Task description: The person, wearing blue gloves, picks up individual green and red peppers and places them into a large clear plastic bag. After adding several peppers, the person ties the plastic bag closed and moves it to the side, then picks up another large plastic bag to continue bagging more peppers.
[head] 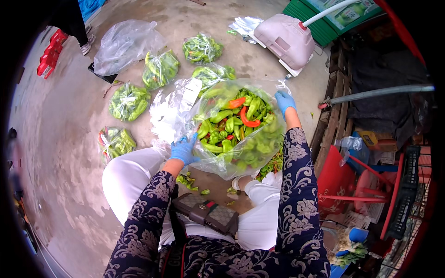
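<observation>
A large clear plastic bag (240, 163) full of peppers stands on the ground before me, its mouth spread wide. Inside lie green peppers (229, 125) with a few red ones (248, 120) among them. My left hand (183, 150), in a blue glove, touches the near left rim of the bag; whether its fingers pinch the plastic is hard to tell. At the far right rim, my gloved right hand (285, 100) grips the bag's edge. Crumpled white plastic bags (170, 107) lie just left of the big bag.
Several tied bags of green peppers (161, 69) sit on the concrete floor ahead and left. Beyond them rests a large empty plastic bag (127, 45). A pinkish plastic-covered scale (285, 41) stands ahead right, near wooden pallets (335, 104). Loose peppers (273, 166) lie by my foot. Another person's legs (74, 26) show upper left.
</observation>
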`<action>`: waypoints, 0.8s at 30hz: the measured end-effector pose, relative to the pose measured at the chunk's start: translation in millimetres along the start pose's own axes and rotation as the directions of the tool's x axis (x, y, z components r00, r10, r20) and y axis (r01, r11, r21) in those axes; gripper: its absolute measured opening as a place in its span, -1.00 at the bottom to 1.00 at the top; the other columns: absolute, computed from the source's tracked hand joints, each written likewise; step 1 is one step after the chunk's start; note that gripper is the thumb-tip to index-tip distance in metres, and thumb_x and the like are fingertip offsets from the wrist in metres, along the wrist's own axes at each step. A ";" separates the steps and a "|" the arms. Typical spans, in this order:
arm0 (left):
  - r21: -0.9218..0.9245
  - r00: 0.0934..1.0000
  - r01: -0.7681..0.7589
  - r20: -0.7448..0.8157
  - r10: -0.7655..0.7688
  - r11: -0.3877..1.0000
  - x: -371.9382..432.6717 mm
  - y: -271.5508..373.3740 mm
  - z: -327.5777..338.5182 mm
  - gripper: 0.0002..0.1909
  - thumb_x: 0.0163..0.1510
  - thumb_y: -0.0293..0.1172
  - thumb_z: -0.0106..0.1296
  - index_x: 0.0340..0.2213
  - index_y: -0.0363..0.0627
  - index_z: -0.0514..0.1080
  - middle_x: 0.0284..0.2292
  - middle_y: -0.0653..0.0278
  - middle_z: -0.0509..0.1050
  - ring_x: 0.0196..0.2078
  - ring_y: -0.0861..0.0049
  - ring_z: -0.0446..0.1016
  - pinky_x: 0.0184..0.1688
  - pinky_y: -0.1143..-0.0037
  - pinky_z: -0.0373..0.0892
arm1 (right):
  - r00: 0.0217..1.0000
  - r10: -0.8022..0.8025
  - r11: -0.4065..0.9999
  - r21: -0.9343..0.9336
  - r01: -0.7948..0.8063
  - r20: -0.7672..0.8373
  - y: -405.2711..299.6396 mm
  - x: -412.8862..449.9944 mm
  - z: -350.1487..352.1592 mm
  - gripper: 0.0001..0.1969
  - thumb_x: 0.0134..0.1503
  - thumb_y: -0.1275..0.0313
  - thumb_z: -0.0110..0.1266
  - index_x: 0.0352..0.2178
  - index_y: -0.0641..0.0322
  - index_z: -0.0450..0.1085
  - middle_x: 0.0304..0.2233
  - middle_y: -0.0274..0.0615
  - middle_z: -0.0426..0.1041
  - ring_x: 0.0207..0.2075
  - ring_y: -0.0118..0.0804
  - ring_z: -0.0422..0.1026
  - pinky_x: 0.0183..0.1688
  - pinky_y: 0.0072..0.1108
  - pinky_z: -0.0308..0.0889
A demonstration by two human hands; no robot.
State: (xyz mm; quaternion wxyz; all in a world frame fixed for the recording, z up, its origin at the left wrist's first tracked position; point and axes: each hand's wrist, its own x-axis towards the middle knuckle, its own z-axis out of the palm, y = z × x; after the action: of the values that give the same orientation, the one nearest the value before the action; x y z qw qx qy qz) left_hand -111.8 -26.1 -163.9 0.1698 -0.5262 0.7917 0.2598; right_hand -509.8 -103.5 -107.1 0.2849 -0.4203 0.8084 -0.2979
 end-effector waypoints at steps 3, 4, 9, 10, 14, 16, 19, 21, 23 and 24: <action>-0.347 1.000 -0.007 -0.026 -0.002 0.938 -7.6 -22.0 -11.0 -0.34 -0.21 -0.04 0.08 -0.02 0.17 0.18 -0.23 0.13 0.36 -0.10 0.34 0.31 -0.07 0.34 0.19 | 0.983 0.139 0.906 -0.416 -0.079 0.118 -26.0 -40.7 36.6 -0.71 -0.05 0.27 -0.07 -0.41 0.27 0.43 -0.43 -0.03 0.44 -0.39 -0.15 0.41 -0.27 -0.45 0.28; -0.613 0.999 -0.002 -0.029 -0.021 0.790 -11.4 -33.0 -15.9 -0.51 -0.15 -0.13 0.06 -0.12 0.06 0.34 -0.36 0.18 0.45 -0.22 0.45 0.41 -0.14 0.49 0.28 | 0.983 0.089 0.899 -0.438 -0.010 0.160 -37.7 -62.7 50.1 -0.68 -0.06 0.22 -0.08 -0.41 0.24 0.42 -0.40 0.02 0.42 -0.35 -0.05 0.39 -0.25 -0.43 0.28; -0.947 0.705 -0.204 -0.319 -0.633 0.250 0.8 -67.5 -34.2 -0.82 -0.01 -0.45 -0.09 -0.39 -0.25 0.46 -0.47 0.32 0.48 -0.42 0.66 0.38 -0.32 0.65 0.28 | 0.927 -0.115 0.949 -0.236 0.209 0.356 -16.5 -142.3 109.4 -0.70 -0.07 0.19 -0.04 -0.46 0.22 0.40 -0.44 0.00 0.42 -0.38 -0.02 0.39 -0.28 -0.42 0.29; -0.951 0.648 -0.219 -0.309 -0.696 0.219 9.4 -98.4 -18.2 -0.81 -0.03 -0.41 -0.05 -0.39 -0.26 0.46 -0.44 0.29 0.48 -0.42 0.66 0.38 -0.31 0.65 0.29 | 0.931 -0.165 0.958 -0.171 0.230 0.326 -18.7 -153.7 128.6 -0.71 -0.08 0.20 -0.02 -0.47 0.23 0.39 -0.46 -0.01 0.42 -0.40 -0.02 0.38 -0.30 -0.42 0.29; -0.971 0.869 0.035 -0.087 -0.487 0.235 21.9 -139.3 40.0 -0.68 -0.08 -0.17 -0.01 -0.27 0.01 0.44 -0.23 0.07 0.40 -0.10 0.38 0.25 -0.05 0.48 0.14 | 0.920 -0.187 0.980 0.002 0.199 0.345 -32.3 -191.0 177.2 -0.78 -0.06 0.30 -0.01 -0.46 0.25 0.40 -0.48 -0.05 0.42 -0.46 -0.18 0.41 -0.34 -0.53 0.29; -0.920 0.904 0.140 -0.032 -0.425 0.366 23.3 -121.4 50.1 -0.64 -0.10 -0.10 -0.01 -0.22 0.13 0.43 -0.13 0.02 0.34 0.02 0.24 0.15 0.06 0.40 0.03 | 0.912 -0.236 0.969 0.153 0.194 0.337 -29.4 -201.5 185.2 -0.81 -0.04 0.36 -0.02 -0.44 0.25 0.41 -0.48 -0.07 0.42 -0.48 -0.26 0.41 -0.35 -0.57 0.29; 0.046 0.913 0.381 0.137 -0.384 0.923 11.9 -53.0 38.2 -0.61 -0.06 -0.16 -0.11 -0.11 0.36 0.33 0.07 0.09 0.08 0.11 -0.10 -0.12 0.13 0.19 -0.27 | 0.931 -0.143 0.990 0.049 0.135 0.335 -10.8 -207.3 166.4 -0.81 -0.04 0.37 -0.03 -0.42 0.25 0.41 -0.47 -0.07 0.43 -0.47 -0.26 0.41 -0.35 -0.57 0.29; 0.454 0.902 0.414 -0.086 -0.424 0.789 4.9 -86.6 69.5 -0.67 -0.05 -0.28 -0.15 -0.20 0.34 0.40 -0.05 0.06 0.27 0.03 0.03 0.14 0.07 0.23 -0.03 | 0.913 -0.144 0.990 0.061 0.130 0.382 -33.6 -215.8 175.6 -0.81 -0.04 0.38 -0.04 -0.42 0.25 0.41 -0.46 -0.06 0.43 -0.47 -0.26 0.41 -0.35 -0.57 0.30; 0.259 0.907 0.416 -0.050 -0.418 0.872 8.7 -113.9 60.9 -0.71 -0.05 -0.32 -0.14 -0.26 0.27 0.43 -0.17 0.08 0.36 -0.08 0.12 0.26 -0.05 0.28 0.11 | 0.904 -0.213 0.976 0.035 0.216 0.371 -40.4 -222.1 176.1 -0.82 -0.03 0.39 -0.05 -0.41 0.24 0.42 -0.47 -0.06 0.43 -0.46 -0.26 0.41 -0.34 -0.57 0.30; 0.058 0.925 0.379 -0.008 -0.379 0.924 8.4 -120.1 53.1 -0.75 -0.06 -0.36 -0.14 -0.32 0.20 0.46 -0.29 0.09 0.45 -0.19 0.21 0.38 -0.17 0.33 0.26 | 0.906 -0.214 0.976 0.035 0.216 0.366 -42.6 -222.8 171.4 -0.82 -0.03 0.39 -0.05 -0.41 0.24 0.42 -0.47 -0.06 0.43 -0.46 -0.26 0.41 -0.34 -0.57 0.30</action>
State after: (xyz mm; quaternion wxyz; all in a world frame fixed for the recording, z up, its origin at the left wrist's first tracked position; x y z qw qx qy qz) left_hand -4.7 -38.4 -239.3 0.2334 -0.6637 0.6821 0.1995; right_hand -258.3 24.2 -142.7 0.3954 -0.5560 0.6903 -0.2409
